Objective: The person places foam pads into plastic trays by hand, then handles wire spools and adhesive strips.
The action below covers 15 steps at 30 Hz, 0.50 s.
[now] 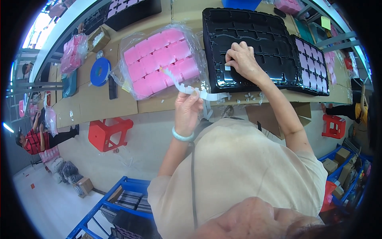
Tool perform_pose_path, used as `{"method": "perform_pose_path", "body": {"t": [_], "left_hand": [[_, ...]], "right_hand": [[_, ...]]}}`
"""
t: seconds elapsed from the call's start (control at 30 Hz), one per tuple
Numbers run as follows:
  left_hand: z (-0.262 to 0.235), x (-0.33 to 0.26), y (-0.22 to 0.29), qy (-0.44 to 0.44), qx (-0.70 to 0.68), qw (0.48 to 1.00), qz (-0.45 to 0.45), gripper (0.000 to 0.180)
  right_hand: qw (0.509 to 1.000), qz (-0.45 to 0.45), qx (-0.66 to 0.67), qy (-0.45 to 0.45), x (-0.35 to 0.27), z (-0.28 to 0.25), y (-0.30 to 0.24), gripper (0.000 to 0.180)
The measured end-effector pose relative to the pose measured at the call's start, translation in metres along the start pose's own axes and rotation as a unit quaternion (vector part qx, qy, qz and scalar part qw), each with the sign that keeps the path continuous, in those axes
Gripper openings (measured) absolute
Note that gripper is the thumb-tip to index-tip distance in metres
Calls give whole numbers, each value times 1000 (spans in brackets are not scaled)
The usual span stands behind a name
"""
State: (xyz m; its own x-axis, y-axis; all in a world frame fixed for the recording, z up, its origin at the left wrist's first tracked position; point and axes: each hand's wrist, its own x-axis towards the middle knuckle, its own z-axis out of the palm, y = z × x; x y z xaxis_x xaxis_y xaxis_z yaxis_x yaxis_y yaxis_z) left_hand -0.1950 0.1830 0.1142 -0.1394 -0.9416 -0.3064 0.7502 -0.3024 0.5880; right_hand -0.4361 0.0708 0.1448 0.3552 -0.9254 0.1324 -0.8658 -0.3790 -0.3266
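We note a bagged block of pink pads (161, 59) beside a blue tape roll (99, 71), a red stool (108, 133) below the bench edge, blue shelving (119, 199) btm left.

The worktop (95, 105) is covered in brown cardboard, and sitting right on it: a bagged slab of pink blocks (161, 59), a black moulded tray (254, 44), a blue tape roll (99, 71).

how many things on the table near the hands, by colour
black: 2, the empty black tray under the right hand and the tray with pale squares
pink: 1, bag of pink blocks
blue: 1, blue tape roll
white: 1, white strip in the left hand
total: 5
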Motion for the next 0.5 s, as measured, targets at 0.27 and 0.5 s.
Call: {"method": "perform_pose_path", "body": {"t": [0.27, 0.5], "left_hand": [[2, -5, 7, -17, -119, 993, -11, 14], [-1, -4, 13, -15, 12, 1000, 11, 14]], "right_hand": [[998, -32, -23, -47, -7, 5, -4, 6], [993, -79, -24, -86, -31, -17, -23, 6]]}}
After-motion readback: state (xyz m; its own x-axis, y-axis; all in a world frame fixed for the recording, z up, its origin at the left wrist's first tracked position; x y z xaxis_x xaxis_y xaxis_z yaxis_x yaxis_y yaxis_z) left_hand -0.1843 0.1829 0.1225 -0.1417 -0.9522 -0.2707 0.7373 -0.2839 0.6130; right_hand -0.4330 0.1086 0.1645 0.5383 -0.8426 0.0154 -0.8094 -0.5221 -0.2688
